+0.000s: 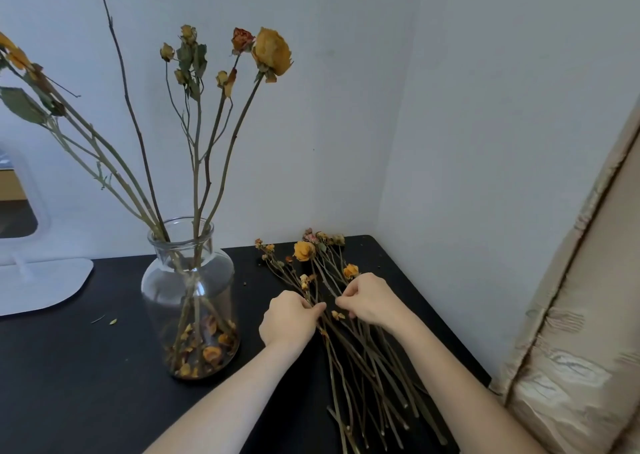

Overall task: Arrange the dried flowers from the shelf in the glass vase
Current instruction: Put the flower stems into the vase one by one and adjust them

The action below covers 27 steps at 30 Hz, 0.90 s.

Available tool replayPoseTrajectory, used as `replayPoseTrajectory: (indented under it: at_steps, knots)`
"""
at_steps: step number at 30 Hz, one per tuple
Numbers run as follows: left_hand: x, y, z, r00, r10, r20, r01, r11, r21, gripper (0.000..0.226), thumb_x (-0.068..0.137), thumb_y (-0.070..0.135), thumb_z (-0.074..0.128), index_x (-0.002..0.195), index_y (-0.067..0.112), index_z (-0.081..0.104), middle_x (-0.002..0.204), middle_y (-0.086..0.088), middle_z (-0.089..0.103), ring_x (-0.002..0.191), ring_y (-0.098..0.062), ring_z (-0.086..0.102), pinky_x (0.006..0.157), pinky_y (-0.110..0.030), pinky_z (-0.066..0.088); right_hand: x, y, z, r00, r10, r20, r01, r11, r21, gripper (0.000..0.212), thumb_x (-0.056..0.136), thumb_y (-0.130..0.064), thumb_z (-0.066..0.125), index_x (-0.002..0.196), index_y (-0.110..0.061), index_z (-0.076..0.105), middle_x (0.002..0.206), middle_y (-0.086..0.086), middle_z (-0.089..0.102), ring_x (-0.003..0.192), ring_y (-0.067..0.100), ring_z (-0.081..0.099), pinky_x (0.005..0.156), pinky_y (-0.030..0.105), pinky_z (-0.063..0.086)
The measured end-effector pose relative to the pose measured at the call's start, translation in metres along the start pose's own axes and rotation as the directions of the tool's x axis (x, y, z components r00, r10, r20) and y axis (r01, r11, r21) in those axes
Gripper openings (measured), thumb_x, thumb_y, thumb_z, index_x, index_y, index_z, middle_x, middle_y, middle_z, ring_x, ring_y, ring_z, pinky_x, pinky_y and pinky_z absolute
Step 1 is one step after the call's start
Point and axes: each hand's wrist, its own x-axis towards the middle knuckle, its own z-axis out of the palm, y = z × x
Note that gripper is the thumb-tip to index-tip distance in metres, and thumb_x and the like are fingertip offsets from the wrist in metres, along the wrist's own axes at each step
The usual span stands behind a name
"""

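A clear glass vase [189, 301] stands on the black table [69, 367], left of centre. Several dried yellow and orange roses [272, 51] on long stems rise out of it, and loose petals lie at its bottom. To its right a bundle of dried flowers [360, 349] lies flat on the table, heads toward the wall corner. My left hand [287, 318] pinches stems at the left side of the bundle. My right hand [369, 299] pinches stems just to the right of it, fingertips nearly meeting.
A white stand with a flat base [41, 285] sits at the back left of the table. A beige patterned curtain [581, 332] hangs at the right, past the table edge. White walls meet in a corner behind the bundle. Small petal crumbs [112, 322] lie near the vase.
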Motion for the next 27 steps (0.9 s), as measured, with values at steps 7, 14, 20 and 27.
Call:
replayPoseTrajectory:
  at_steps: [7, 14, 20, 27]
  knots:
    - [0.007, 0.010, 0.013, 0.999, -0.041, -0.019, 0.043, 0.993, 0.114, 0.032, 0.075, 0.045, 0.067, 0.058, 0.020, 0.055, 0.065, 0.004, 0.062, 0.063, -0.017, 0.062, 0.053, -0.025, 0.044, -0.008, 0.002, -0.009, 0.995, -0.067, -0.076, 0.072, 0.995, 0.062, 0.014, 0.088, -0.026, 0.059, 0.076, -0.020, 0.064, 0.066, -0.005, 0.062, 0.069, 0.004, 0.059, 0.056, 0.012, 0.036]
    - [0.007, 0.013, 0.010, 0.985, -0.165, 0.041, 0.165, 0.986, -0.011, 0.027, 0.078, 0.040, 0.067, 0.070, 0.016, 0.058, 0.071, 0.001, 0.061, 0.062, -0.015, 0.058, 0.051, -0.026, 0.039, -0.012, 0.004, -0.013, 0.989, -0.094, -0.112, 0.101, 0.993, 0.059, 0.018, 0.087, -0.026, 0.060, 0.069, -0.024, 0.060, 0.061, -0.008, 0.061, 0.063, 0.000, 0.056, 0.058, 0.013, 0.036]
    - [0.008, 0.019, 0.004, 0.980, -0.176, 0.093, 0.194, 0.946, -0.258, 0.031, 0.081, 0.034, 0.066, 0.075, 0.004, 0.067, 0.074, -0.005, 0.066, 0.068, -0.020, 0.062, 0.061, -0.029, 0.048, -0.014, 0.008, -0.017, 0.976, -0.110, -0.189, 0.130, 0.987, 0.095, 0.016, 0.087, -0.027, 0.061, 0.071, -0.025, 0.060, 0.054, -0.010, 0.058, 0.054, -0.002, 0.054, 0.057, 0.011, 0.033]
    - [0.006, 0.028, -0.001, 0.995, -0.094, 0.024, 0.096, 0.923, -0.373, 0.018, 0.082, 0.029, 0.067, 0.083, 0.012, 0.072, 0.106, -0.004, 0.069, 0.085, -0.015, 0.061, 0.071, -0.029, 0.049, -0.014, 0.009, -0.023, 0.962, -0.088, -0.259, 0.149, 0.963, 0.226, 0.011, 0.086, -0.029, 0.062, 0.081, -0.020, 0.065, 0.057, -0.008, 0.060, 0.059, 0.001, 0.057, 0.059, 0.017, 0.038]
